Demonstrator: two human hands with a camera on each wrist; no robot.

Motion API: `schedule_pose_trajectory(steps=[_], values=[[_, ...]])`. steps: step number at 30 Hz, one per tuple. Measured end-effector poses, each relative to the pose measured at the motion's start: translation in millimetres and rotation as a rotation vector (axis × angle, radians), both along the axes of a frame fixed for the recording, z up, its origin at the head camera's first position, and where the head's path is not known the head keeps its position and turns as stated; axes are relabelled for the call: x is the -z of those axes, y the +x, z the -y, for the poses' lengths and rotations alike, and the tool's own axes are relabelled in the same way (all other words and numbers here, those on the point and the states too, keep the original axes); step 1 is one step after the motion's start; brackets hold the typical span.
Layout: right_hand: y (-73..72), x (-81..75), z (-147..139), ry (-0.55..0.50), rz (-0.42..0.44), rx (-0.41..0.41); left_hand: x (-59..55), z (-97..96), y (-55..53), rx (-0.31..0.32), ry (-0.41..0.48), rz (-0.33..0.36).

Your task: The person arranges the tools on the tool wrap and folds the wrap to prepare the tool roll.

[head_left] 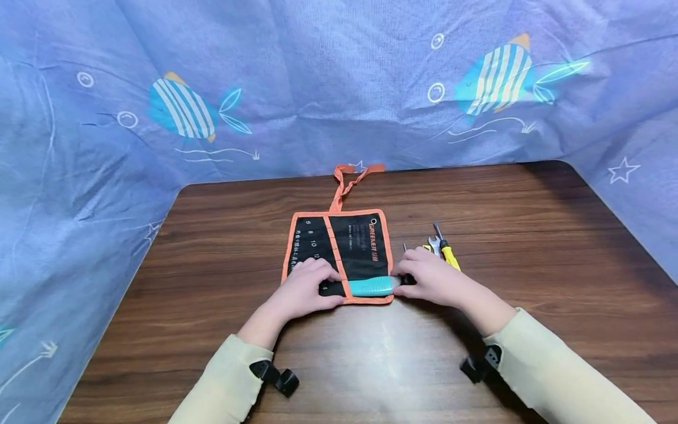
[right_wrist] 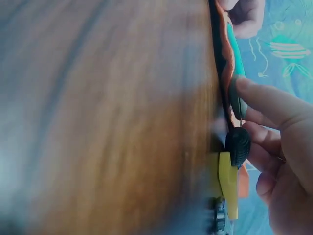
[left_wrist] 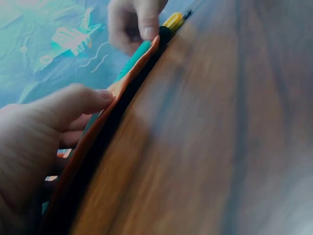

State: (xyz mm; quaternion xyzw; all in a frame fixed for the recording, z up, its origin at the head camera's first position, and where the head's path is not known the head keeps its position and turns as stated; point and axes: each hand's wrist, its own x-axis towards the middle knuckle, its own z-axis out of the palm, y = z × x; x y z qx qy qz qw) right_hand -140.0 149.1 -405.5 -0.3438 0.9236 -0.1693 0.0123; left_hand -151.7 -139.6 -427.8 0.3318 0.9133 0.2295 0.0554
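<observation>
A black tool pouch [head_left: 360,250] with orange trim lies spread on the table, printed with numbers and lettering. Along its near edge lies a turquoise-handled tool [head_left: 372,287], its left part tucked under the orange band of the pocket. My left hand [head_left: 307,285] holds the pouch's pocket at the lower left, thumb [left_wrist: 100,98] on the orange edge. With thumb and fingers my right hand [head_left: 431,277] pinches the tool's grey right end [right_wrist: 236,100]. A black ridged knob [right_wrist: 238,147] sits just past that end, near the right fingers.
To the right of the pouch lie several tools, including a yellow-handled screwdriver [head_left: 449,254] and an open-ended wrench [head_left: 434,244]. Orange tie straps [head_left: 344,188] stretch from the pouch to the table's back edge. A blue fish-patterned cloth [head_left: 318,76] hangs behind the wooden table [head_left: 222,235].
</observation>
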Motion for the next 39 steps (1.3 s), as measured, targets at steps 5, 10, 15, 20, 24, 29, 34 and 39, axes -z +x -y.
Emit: schedule_pose_trajectory(steps=[5,10,15,20,24,29,34,39], values=[[0.8,-1.6,-2,0.024,-0.09,-0.07,-2.9,3.4,0.2,0.02,0.025,0.03],[-3.6,-4.6,12,0.029,-0.127,-0.143,-3.4,2.0,1.4,0.019,0.031,0.023],[-8.7,-8.0,36,0.079,-0.12,-0.185,-3.7,0.6,0.9,0.021,0.04,0.007],[-14.0,-7.2,55,0.096,-0.106,-0.192,-6.6,2.9,0.8,0.007,0.035,-0.002],[-15.3,-6.4,65,0.09,-0.086,-0.184,-9.6,5.8,2.7,-0.016,0.036,-0.004],[-13.4,-5.6,70,0.101,-0.068,-0.156,-8.9,5.7,3.0,-0.044,0.04,0.008],[-10.2,-3.5,65,0.106,-0.103,-0.156,-4.6,2.5,3.0,-0.054,0.046,-0.005],[-4.3,-6.6,43,0.025,-0.09,-0.096,-1.1,-1.0,3.7,-0.061,-0.002,-0.025]])
